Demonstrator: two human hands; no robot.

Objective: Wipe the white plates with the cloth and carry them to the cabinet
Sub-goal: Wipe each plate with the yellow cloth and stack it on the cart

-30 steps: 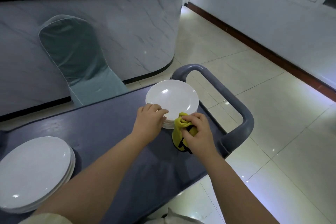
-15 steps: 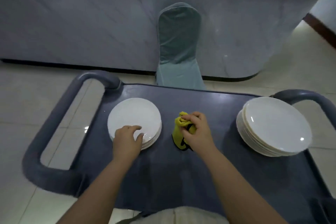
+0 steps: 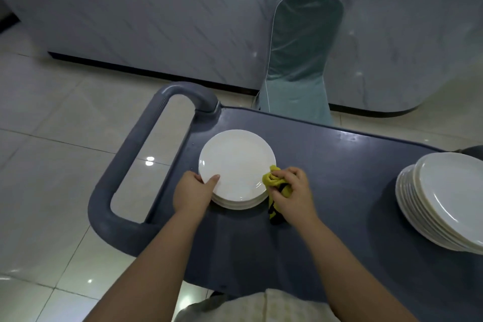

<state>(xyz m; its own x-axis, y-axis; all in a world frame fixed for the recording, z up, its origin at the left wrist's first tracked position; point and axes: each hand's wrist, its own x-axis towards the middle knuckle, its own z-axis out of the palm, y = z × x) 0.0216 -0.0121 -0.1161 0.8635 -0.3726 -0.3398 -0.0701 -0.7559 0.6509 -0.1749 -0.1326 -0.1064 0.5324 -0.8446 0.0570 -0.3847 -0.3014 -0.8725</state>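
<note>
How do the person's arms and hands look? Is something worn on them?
Both forearms are bare up to the picture's bottom edge; no sleeves show. The left hand and the right hand have no gloves, and I see no rings, watch or bracelets on them.

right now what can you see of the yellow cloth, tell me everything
The yellow cloth is a small, soft-looking rag, bunched into a wad, with a dark edge or strap hanging from its lower part. The right hand grips it closed-fisted, covering most of it. Its upper end presses against the right rim of the small stack of white plates; its lower end hangs down to the grey cart top. The left hand does not touch it.
</note>
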